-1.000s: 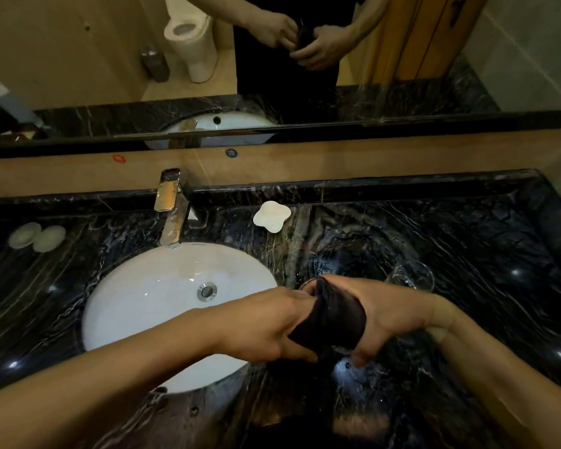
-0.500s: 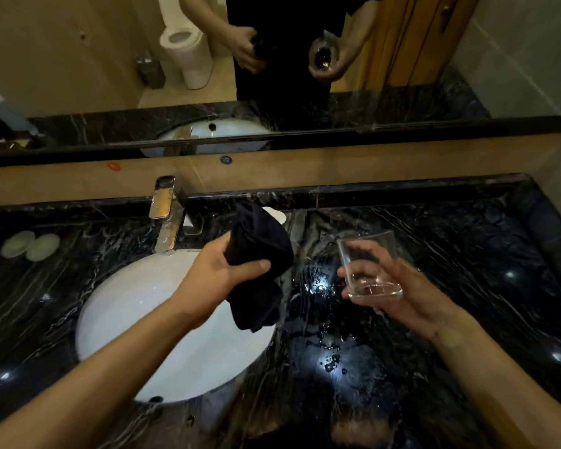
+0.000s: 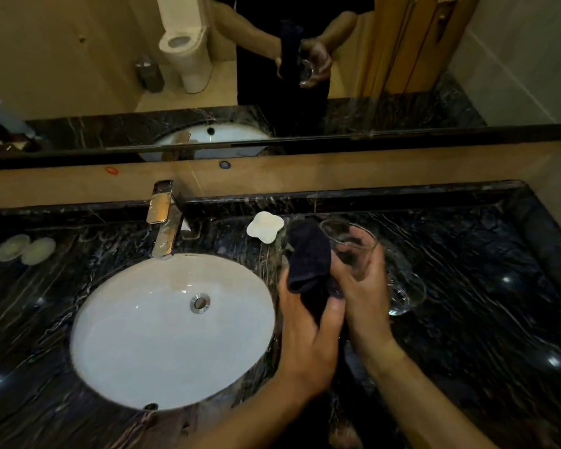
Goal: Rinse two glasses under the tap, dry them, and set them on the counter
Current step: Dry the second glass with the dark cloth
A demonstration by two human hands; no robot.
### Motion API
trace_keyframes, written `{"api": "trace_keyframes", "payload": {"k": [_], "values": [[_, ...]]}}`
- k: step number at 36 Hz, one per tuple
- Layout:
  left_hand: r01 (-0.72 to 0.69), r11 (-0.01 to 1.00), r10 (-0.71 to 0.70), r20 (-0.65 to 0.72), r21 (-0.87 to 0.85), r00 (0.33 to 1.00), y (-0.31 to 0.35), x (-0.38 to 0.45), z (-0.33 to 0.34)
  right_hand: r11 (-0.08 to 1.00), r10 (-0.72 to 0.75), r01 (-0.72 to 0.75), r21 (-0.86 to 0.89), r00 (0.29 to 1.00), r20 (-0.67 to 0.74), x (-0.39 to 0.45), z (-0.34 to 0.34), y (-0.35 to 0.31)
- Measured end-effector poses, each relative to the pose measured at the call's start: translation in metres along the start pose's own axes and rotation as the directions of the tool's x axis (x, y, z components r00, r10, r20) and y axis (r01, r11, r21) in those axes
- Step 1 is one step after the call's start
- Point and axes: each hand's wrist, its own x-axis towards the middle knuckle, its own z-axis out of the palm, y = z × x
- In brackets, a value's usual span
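1. Right now our right hand (image 3: 361,286) has its fingers (image 3: 353,254) wrapped round a clear glass (image 3: 348,241), held tilted above the worktop (image 3: 483,286), mouth facing up and away.
2. Our left hand (image 3: 308,332) pinches a dark cloth (image 3: 310,257), just left of the glass and touching it.
3. We judge the cloth goes in along the glass's long axis.
4. A second glass (image 3: 402,286) lies just right, on the wet marble.
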Motion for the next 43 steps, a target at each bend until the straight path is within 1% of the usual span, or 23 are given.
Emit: {"api": "trace_keyframes", "payload": {"k": [3, 5, 8, 13, 15, 18, 22, 24, 26, 28, 30, 31, 33, 34, 37, 39, 40, 43], "values": [[0.108, 0.991, -0.106, 0.029, -0.076, 0.994, -0.008, -0.004, 0.003, 1.000, -0.016, 0.016, 0.005, 1.000, -0.015, -0.002, 0.005, 0.003], [0.164, 0.974, -0.164, 0.011, -0.153, 0.986, -0.006, -0.001, 0.001, 1.000, 0.002, -0.003, -0.023, 1.000, -0.014, -0.004, 0.007, 0.006], [0.208, 0.952, -0.214, 0.000, -0.226, 0.977, -0.004, 0.006, 0.001, 0.998, 0.033, -0.034, -0.057, 0.999, -0.018, -0.006, 0.004, 0.010], [0.228, 0.946, -0.235, -0.002, -0.228, 0.972, 0.005, 0.012, -0.002, 0.995, 0.090, -0.088, -0.054, 0.996, 0.029, -0.008, -0.002, 0.006], [0.252, 0.931, -0.261, 0.001, -0.264, 0.965, 0.008, 0.014, -0.002, 0.994, 0.105, -0.105, -0.030, 0.994, 0.028, -0.008, -0.003, 0.002], [0.332, 0.870, -0.348, 0.024, -0.364, 0.937, 0.007, 0.021, -0.003, 0.992, 0.126, -0.125, -0.009, 0.991, 0.045, -0.008, -0.005, -0.001], [0.420, 0.752, -0.424, 0.116, -0.508, 0.898, 0.008, 0.026, -0.006, 0.979, 0.173, -0.182, 0.089, 0.980, 0.095, -0.006, -0.010, -0.004], [0.405, 0.750, -0.390, 0.144, -0.523, 0.910, 0.008, 0.028, -0.009, 0.966, 0.196, -0.215, 0.146, 0.972, 0.131, -0.006, -0.011, -0.005], [0.350, 0.798, -0.346, 0.101, -0.491, 0.933, 0.006, 0.030, -0.010, 0.962, 0.197, -0.215, 0.170, 0.973, 0.116, -0.005, -0.010, -0.004], [0.282, 0.870, -0.287, 0.049, -0.405, 0.957, 0.004, 0.029, -0.009, 0.968, 0.189, -0.197, 0.158, 0.980, 0.063, -0.005, -0.006, -0.001], [0.142, 0.950, -0.153, -0.016, -0.277, 0.988, 0.004, 0.024, -0.006, 0.968, 0.201, -0.202, 0.150, 0.979, 0.025, -0.004, -0.003, 0.000], [0.079, 0.974, -0.088, -0.036, -0.211, 0.995, 0.004, 0.021, -0.005, 0.961, 0.219, -0.220, 0.168, 0.975, 0.024, -0.004, -0.002, 0.000], [-0.015, 0.994, 0.011, -0.037, -0.113, 0.999, 0.001, 0.016, -0.002, 0.939, 0.238, -0.241, 0.246, 0.970, 0.042, -0.004, 0.000, -0.004], [-0.057, 0.995, 0.054, -0.031, -0.086, 0.998, -0.001, 0.015, -0.002, 0.935, 0.227, -0.229, 0.271, 0.973, 0.037, -0.003, 0.000, -0.005], [-0.130, 0.991, 0.130, -0.017, -0.025, 0.991, -0.002, 0.013, -0.001, 0.947, 0.201, -0.190, 0.261, 0.980, -0.015, -0.002, 0.004, -0.006], [-0.128, 0.991, 0.126, -0.043, -0.026, 0.991, -0.001, 0.012, -0.001, 0.952, 0.213, -0.190, 0.241, 0.975, -0.070, -0.001, 0.006, -0.006], [-0.099, 0.994, 0.096, -0.057, -0.042, 0.994, -0.001, 0.012, 0.000, 0.953, 0.218, -0.190, 0.237, 0.971, -0.097, -0.001, 0.007, -0.006], [0.050, 0.989, -0.066, -0.112, -0.140, 0.991, 0.001, 0.012, 0.004, 0.960, 0.208, -0.172, 0.219, 0.966, -0.151, -0.005, 0.010, -0.003]]}}
